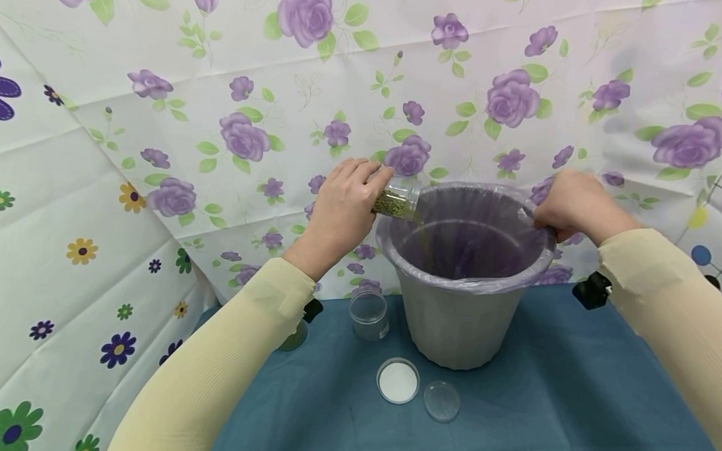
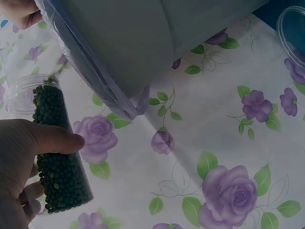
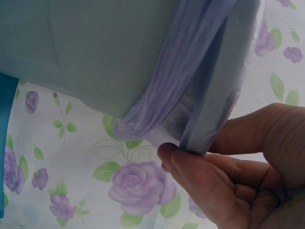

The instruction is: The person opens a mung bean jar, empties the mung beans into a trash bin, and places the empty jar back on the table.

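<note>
My left hand (image 1: pixel 345 208) grips a clear jar (image 2: pixel 62 176) holding many small green beans (image 2: pixel 59 191). The jar tilts, its mouth at the left rim of a grey trash can (image 1: pixel 459 322), and a few beans appear to be falling in. A thin purple plastic bag (image 3: pixel 164 90) lines the can and folds over its rim. On the far right side, my right hand (image 1: pixel 573 203) pinches the rim and the bag between thumb and fingers. The bottom inside the can is dark and hard to make out.
On the blue tablecloth (image 1: pixel 331 397) stand an open clear jar (image 1: pixel 369 322), a round lid with a white inside (image 1: pixel 398 381) and a clear lid (image 1: pixel 442 401). A green round object (image 1: pixel 294 337) is partly hidden by my left sleeve. A flowered sheet (image 1: pixel 317 104) hangs behind.
</note>
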`<state>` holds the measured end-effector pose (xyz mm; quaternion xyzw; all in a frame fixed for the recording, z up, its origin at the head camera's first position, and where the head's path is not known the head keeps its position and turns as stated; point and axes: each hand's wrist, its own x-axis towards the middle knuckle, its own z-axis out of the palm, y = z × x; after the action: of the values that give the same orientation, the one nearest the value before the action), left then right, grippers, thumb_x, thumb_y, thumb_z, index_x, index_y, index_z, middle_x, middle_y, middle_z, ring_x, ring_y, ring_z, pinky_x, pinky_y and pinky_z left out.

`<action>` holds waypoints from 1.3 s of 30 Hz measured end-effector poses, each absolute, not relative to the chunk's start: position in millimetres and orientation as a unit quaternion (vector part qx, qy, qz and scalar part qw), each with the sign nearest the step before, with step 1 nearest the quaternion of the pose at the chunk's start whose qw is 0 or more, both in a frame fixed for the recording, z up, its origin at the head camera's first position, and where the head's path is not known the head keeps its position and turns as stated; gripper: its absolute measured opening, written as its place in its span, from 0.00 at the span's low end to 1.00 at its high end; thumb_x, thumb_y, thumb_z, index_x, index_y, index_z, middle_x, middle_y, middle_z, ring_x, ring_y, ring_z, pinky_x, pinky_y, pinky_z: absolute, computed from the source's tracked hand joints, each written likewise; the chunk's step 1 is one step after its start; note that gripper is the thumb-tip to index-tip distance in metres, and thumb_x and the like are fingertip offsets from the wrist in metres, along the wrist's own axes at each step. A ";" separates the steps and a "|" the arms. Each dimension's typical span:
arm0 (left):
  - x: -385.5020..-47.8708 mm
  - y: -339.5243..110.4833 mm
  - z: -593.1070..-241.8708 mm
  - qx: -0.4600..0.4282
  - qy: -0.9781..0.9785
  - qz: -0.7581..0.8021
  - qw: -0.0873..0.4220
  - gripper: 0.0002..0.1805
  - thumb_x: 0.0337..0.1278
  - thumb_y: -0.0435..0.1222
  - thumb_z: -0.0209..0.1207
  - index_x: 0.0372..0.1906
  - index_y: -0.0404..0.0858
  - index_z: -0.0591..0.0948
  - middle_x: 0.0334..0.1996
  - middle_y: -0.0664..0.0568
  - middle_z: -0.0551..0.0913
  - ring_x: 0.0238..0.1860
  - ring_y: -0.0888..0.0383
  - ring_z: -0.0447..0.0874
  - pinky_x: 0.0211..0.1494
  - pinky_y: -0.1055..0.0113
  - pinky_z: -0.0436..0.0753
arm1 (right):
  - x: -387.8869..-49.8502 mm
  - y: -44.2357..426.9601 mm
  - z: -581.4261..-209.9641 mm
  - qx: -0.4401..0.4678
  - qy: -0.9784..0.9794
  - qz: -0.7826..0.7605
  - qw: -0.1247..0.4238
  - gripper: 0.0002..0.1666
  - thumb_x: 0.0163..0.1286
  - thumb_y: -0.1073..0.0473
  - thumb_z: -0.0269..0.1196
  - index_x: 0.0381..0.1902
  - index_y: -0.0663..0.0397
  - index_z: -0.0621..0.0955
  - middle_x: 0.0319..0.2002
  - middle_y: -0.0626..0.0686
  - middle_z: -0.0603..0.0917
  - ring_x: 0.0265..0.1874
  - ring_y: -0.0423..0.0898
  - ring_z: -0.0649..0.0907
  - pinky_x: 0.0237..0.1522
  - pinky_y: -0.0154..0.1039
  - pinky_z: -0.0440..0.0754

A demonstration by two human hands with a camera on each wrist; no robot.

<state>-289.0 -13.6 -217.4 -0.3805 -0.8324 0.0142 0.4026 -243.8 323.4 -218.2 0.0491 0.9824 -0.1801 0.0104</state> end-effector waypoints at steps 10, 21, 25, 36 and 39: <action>-289.6 -14.7 -219.1 -0.385 -0.829 0.016 0.405 0.31 0.39 0.31 0.70 0.56 0.40 0.78 0.52 0.46 0.81 0.56 0.49 0.76 0.68 0.59 0.69 | -244.0 322.1 -219.1 0.050 0.983 -0.175 0.013 0.13 0.52 0.58 0.60 0.14 0.61 0.81 0.10 0.54 0.81 0.12 0.46 0.82 0.25 0.41 0.81; -289.9 -15.3 -219.6 -0.383 -0.829 0.018 0.408 0.30 0.39 0.31 0.70 0.55 0.41 0.78 0.52 0.46 0.81 0.56 0.49 0.76 0.68 0.59 0.69 | -246.9 322.2 -219.1 0.048 0.984 -0.169 0.019 0.13 0.53 0.57 0.61 0.15 0.61 0.81 0.11 0.54 0.81 0.12 0.46 0.82 0.24 0.41 0.81; -290.2 -15.2 -218.8 -0.384 -0.827 0.018 0.410 0.29 0.41 0.30 0.68 0.55 0.41 0.78 0.52 0.46 0.81 0.56 0.49 0.76 0.68 0.60 0.69 | -247.6 323.0 -218.5 0.054 0.983 -0.173 0.019 0.13 0.53 0.57 0.61 0.16 0.62 0.81 0.12 0.54 0.81 0.12 0.46 0.82 0.22 0.40 0.80; -288.5 -15.2 -216.5 -0.382 -0.829 0.022 0.407 0.29 0.42 0.30 0.68 0.56 0.41 0.77 0.52 0.46 0.80 0.57 0.49 0.76 0.68 0.59 0.68 | -247.2 323.9 -217.8 0.051 0.983 -0.173 0.024 0.13 0.53 0.57 0.61 0.16 0.61 0.81 0.12 0.54 0.81 0.12 0.46 0.82 0.22 0.40 0.81; -288.4 -15.4 -216.5 -0.381 -0.830 0.025 0.407 0.30 0.41 0.30 0.68 0.56 0.41 0.77 0.53 0.46 0.80 0.57 0.49 0.75 0.68 0.59 0.68 | -246.8 324.2 -218.4 0.049 0.983 -0.173 0.023 0.13 0.52 0.57 0.61 0.17 0.61 0.82 0.11 0.54 0.81 0.12 0.46 0.82 0.23 0.40 0.81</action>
<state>-288.4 -15.4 -216.5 -0.3813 -0.8298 0.0254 0.4067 -246.8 324.2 -218.4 0.0495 0.9834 -0.1730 0.0234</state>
